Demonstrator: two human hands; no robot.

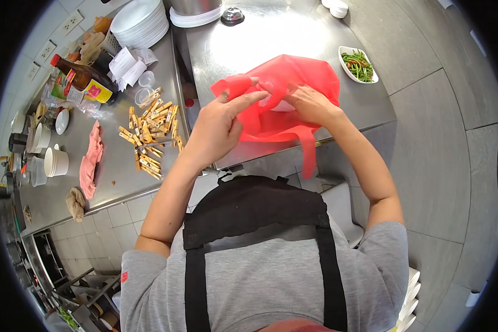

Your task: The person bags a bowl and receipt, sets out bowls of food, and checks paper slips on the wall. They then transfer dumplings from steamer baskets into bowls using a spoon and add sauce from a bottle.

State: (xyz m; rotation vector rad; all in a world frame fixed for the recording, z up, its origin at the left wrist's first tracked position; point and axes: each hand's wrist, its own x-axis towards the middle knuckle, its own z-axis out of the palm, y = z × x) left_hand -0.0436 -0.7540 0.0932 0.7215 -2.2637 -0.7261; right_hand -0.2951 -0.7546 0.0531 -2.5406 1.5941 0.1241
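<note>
From here I see the red bag [315, 69] lying near the front edge of the metal worktop [365, 119], its mouth open and one strap hanging over that edge. The right hand [310, 102] reaches into the opening, its fingertips hidden, so I can't tell whether it grips anything. The left hand [221, 124] is at the bag's left side, index finger stretched out across the opening, the other fingers partly curled by the red fabric; how firmly it holds is unclear. Something whitish shows inside, between the hands.

To the right, toward the far side, sits a white dish of green vegetables [357, 65]. Beyond the bag stands a call bell [232, 16]. On the left worktop [116, 166] lie a heap of wooden clothespins [152, 130] and a pink cloth [91, 160], with a brown bottle [88, 83] and stacked white plates [140, 25] farther back.
</note>
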